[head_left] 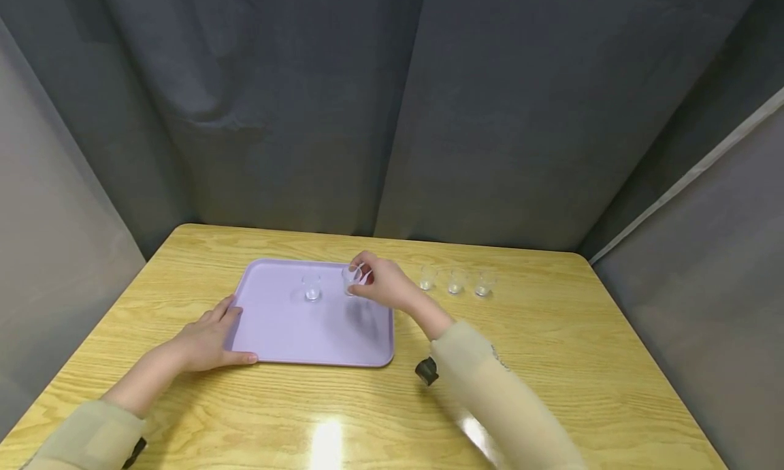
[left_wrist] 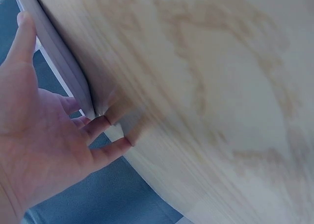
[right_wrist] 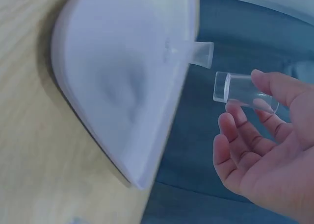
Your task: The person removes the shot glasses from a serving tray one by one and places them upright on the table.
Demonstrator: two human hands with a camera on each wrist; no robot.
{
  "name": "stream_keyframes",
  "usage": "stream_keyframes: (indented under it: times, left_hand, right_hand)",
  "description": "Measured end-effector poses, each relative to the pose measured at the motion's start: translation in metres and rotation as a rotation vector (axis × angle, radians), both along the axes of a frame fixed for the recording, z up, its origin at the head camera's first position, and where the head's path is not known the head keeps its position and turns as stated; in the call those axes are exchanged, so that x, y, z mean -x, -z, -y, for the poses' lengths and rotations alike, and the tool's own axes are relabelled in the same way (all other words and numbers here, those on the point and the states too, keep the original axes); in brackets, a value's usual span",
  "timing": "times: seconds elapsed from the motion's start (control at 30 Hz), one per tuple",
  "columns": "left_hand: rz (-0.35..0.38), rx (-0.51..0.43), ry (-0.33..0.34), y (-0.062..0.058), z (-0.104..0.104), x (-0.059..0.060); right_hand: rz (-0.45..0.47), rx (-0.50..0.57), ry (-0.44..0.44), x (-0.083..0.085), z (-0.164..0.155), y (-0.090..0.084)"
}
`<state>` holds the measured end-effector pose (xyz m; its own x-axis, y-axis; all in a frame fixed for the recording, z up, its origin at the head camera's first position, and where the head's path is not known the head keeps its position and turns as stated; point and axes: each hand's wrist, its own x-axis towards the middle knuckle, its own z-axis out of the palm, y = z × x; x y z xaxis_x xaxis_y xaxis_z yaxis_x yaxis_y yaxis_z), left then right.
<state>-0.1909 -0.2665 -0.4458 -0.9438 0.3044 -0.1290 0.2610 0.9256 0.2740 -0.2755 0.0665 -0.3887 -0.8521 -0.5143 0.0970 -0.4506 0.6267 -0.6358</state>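
Two bare hands, left hand [head_left: 211,337] and right hand [head_left: 384,285], long loose sleeves in pale beige-olive fabric reaching the wrists, faint dark marking on the right sleeve [head_left: 499,360], small black wrist-worn camera mount [head_left: 427,370] under the right cuff, black strap piece [head_left: 135,453] at the left sleeve

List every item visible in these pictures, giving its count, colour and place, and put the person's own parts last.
Rectangular lilac plastic tray: one, lilac, on the table's middle.
Small clear glass cup on the tray: one, clear, standing on the tray's far part.
Small clear glass cup in hand: one, clear, above the tray's far right part.
Small clear glass cups in a row: three, clear, on the table right of the tray.
Wooden table: one, light wood grain.
Grey curtain: grey, behind and beside the table.
Left hand: rests on the tray's near left corner.
Right hand: holds the cup.
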Motion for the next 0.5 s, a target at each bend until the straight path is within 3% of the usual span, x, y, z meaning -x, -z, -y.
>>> stream_keyframes:
  times: [0.5]
  left_hand:
    - [-0.015, -0.018, 0.012, 0.001, 0.002, 0.0]
  right_hand:
    - [-0.03, 0.043, -0.024, -0.023, -0.057, -0.056]
